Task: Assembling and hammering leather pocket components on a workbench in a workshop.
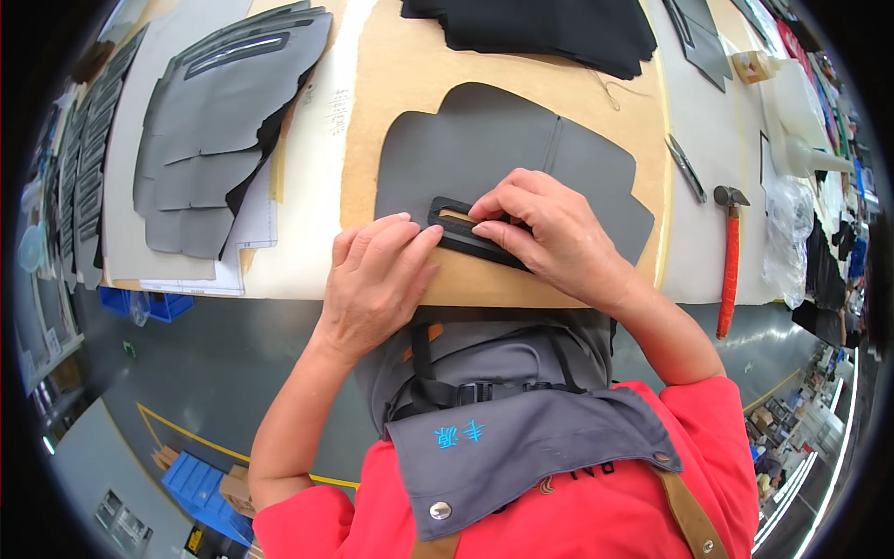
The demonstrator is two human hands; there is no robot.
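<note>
A grey cut panel (503,130) of sheet material lies on the tan board in front of me. Along its near edge sits a black strip-shaped frame (463,244) with a long slot, through which tan shows. My right hand (549,224) pinches the frame's upper edge between thumb and fingers, its fingertips over the slot. At the frame's left end, my left hand (380,279) rests with its thumb tip touching the corner and its other fingers bent beside it. What lies under the right fingers is hidden.
Stacked grey panels (223,121) with slotted frames lie at left; a black stack (549,33) lies at the back. On the right are a hammer with a red handle (729,265), a slim cutter (686,168), a small bottle (754,65) and clear plastic wrap (790,233).
</note>
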